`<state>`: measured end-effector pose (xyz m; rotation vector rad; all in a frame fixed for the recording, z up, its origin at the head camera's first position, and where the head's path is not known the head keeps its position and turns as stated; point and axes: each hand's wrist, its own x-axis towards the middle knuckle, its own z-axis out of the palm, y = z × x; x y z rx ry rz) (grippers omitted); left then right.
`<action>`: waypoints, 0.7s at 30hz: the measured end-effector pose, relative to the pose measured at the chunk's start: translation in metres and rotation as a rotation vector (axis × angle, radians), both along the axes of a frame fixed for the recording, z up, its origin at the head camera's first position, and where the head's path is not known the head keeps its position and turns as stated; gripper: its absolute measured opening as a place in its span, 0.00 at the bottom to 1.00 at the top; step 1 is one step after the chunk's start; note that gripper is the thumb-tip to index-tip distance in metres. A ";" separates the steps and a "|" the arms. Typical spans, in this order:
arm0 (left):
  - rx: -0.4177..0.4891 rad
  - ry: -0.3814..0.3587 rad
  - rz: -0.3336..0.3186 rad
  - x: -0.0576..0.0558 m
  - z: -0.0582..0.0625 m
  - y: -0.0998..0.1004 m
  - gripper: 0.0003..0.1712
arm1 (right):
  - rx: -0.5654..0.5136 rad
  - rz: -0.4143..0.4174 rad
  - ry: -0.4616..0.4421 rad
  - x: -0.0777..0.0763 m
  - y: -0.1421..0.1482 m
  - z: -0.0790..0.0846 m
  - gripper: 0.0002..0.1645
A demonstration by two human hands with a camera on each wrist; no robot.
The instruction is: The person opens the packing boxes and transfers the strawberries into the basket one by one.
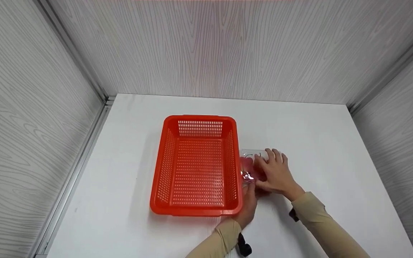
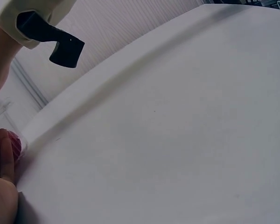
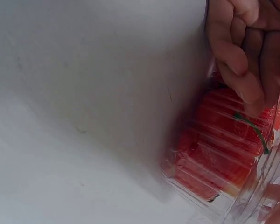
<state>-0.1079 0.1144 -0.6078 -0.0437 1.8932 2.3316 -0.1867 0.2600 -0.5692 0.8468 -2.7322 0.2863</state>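
A clear plastic fruit box (image 1: 246, 165) lies beside the right side of a red basket (image 1: 196, 212). Red fruit (image 3: 212, 135) with a thin green stem (image 3: 254, 130) shows through its ribbed wall in the right wrist view. My right hand (image 1: 275, 173) reaches over the box, bent fingers and thumb gripping its top and right side. At the near edge, my left hand (image 1: 246, 208) holds the box, partly hidden behind the basket's corner. The left wrist view shows only part of the left hand (image 2: 2, 182) at its left border.
The red basket has perforated walls and holds nothing. It stands on a white table (image 1: 299, 129), with pale wood-grain panels (image 1: 228, 50) at the back and both sides. A black wrist camera (image 1: 244, 247) is strapped to the left forearm.
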 end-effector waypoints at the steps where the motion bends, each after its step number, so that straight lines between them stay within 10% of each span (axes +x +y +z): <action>1: -0.035 -0.017 0.025 -0.001 -0.003 0.001 0.27 | 0.004 0.004 0.000 0.000 0.000 0.001 0.48; 4: -0.199 -0.050 0.091 -0.003 -0.013 0.005 0.22 | 0.027 0.012 0.003 -0.001 0.000 0.004 0.47; 12: -0.205 -0.013 0.104 -0.002 -0.015 0.006 0.18 | 0.089 0.014 -0.025 -0.002 -0.003 0.012 0.43; 16: -0.374 -0.108 0.191 0.002 -0.012 0.003 0.24 | 0.025 -0.001 -0.100 -0.005 -0.002 0.023 0.31; 21: -0.378 -0.139 0.137 0.000 -0.018 0.010 0.17 | -0.023 -0.005 -0.195 -0.013 0.002 0.039 0.29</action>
